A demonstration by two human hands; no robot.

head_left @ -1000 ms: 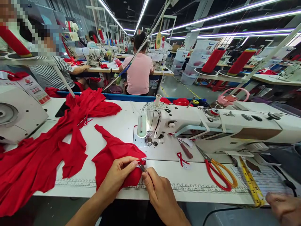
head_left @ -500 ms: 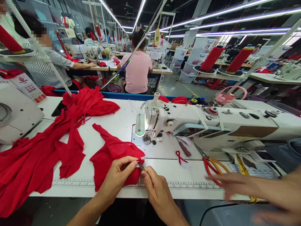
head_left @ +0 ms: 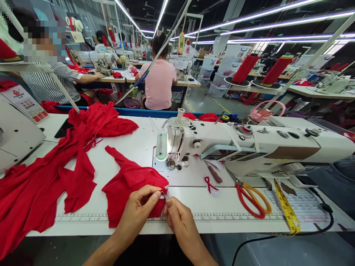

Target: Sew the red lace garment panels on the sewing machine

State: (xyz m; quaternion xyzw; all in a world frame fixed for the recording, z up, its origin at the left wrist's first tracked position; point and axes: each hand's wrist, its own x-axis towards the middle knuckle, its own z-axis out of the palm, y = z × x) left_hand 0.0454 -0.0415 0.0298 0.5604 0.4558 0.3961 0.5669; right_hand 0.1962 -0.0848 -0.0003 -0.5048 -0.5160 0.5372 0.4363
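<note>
A small red fabric piece [head_left: 126, 184] lies on the white sewing table [head_left: 133, 147] near the front edge. My left hand [head_left: 141, 208] pinches its right edge, fingers closed on the cloth. My right hand [head_left: 177, 218] is closed round a thin metal tool [head_left: 164, 195] whose tip touches that same edge, by a small white label. The white sewing machine [head_left: 249, 147] stands just behind and to the right, with its needle area [head_left: 173, 164] a short way beyond my hands.
A big heap of red fabric [head_left: 50, 173] covers the left of the table. Red-and-yellow scissors [head_left: 251, 197], a yellow tape measure [head_left: 287, 208], a red-handled tool [head_left: 215, 173] and a red ribbon scrap [head_left: 209, 184] lie at right. Other workers sit at benches behind.
Another person's hand that reached in from the right over the scissors half a second ago has gone. My hands have stayed on the fabric edge, the right one drawn slightly closer.
</note>
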